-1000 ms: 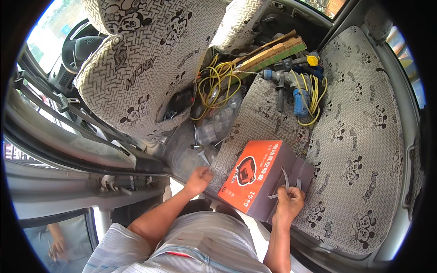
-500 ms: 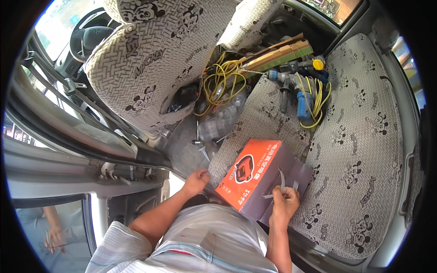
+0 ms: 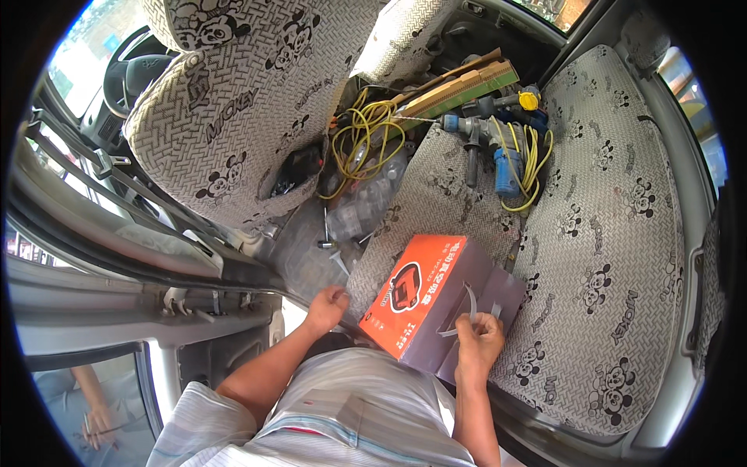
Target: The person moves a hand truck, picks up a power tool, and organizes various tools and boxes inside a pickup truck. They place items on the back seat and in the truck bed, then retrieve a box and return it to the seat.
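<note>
Box lies on the rear seat near its front edge, orange face up; its underside is hidden. The hands are apart: right hand pinches the strap on the box's grey side, its fingers covering part of it; left hand is half-curled just beside the box, and whether its fingertips meet cannot be told. Bottles are partly obscured by cable. A stretch of seat separates box from drill; the backrest bounds the right.
</note>
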`<state>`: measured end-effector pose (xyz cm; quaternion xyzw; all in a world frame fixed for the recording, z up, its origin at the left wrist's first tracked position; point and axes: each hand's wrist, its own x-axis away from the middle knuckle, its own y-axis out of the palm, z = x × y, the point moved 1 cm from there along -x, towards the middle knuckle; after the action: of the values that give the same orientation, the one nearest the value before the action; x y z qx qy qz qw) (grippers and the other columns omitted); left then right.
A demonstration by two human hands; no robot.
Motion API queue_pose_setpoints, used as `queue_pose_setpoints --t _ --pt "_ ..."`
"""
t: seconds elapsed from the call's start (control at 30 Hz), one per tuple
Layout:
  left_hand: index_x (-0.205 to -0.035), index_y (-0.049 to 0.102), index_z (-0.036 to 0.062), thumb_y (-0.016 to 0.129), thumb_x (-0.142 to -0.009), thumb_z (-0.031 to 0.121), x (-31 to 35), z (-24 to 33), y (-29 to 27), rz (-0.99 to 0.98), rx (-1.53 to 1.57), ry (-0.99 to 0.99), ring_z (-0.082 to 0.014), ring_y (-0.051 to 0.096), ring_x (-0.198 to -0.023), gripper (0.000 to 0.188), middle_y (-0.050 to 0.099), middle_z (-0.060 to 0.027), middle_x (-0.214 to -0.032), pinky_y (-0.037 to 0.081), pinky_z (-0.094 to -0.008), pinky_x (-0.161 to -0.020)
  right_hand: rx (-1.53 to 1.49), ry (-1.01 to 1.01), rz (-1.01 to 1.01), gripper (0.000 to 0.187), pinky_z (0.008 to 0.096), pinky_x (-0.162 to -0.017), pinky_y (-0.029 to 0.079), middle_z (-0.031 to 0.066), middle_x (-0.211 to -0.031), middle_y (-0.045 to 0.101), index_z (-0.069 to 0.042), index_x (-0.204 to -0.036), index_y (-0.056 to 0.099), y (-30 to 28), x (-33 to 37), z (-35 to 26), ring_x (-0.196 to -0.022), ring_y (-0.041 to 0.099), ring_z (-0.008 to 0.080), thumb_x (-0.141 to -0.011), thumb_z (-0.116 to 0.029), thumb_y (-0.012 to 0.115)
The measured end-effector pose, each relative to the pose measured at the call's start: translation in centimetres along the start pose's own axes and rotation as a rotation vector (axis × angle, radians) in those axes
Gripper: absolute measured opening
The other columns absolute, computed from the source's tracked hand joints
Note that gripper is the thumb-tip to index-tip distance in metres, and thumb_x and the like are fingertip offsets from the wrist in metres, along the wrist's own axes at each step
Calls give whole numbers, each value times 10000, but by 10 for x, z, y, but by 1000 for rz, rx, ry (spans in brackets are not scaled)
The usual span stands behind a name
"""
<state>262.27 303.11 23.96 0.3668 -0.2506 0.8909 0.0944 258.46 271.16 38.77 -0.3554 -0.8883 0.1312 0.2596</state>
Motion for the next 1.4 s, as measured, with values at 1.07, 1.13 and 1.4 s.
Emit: queue_pose_setpoints --t 1.07,1.13,1.4 --pt "-1139 603 -9 543 -1024 369 -167 153 114 470 -377 152 -486 630 -1077 399 664 -265 -1132 506 -586 -923 -345 -362 390 152 212 -612 292 -67 -759 506 -53 -798 592 -6 -212 -200 -678 390 16 -919 -2 669" --pt "-1144 604 -12 547 -1021 358 -168 153 111 443 -403 121 -486 627 -1075 394 662 -267 -1125 501 -586 -921 -326 -402 412 149 200 -640 298 -71 -775 522 -63 -821 619 -10 -247 -207 -690 398 20 -939 -17 698" --pt "-1281 621 10 562 -1003 279 -176 143 110 478 -349 199 -493 616 -1088 390 660 -262 -1157 498 -561 -940 -341 -447 384 325 232 -598 426 -43 -737 470 -89 -758 542 -18 -360 -261 -655 486 28 -1045 -209 637"
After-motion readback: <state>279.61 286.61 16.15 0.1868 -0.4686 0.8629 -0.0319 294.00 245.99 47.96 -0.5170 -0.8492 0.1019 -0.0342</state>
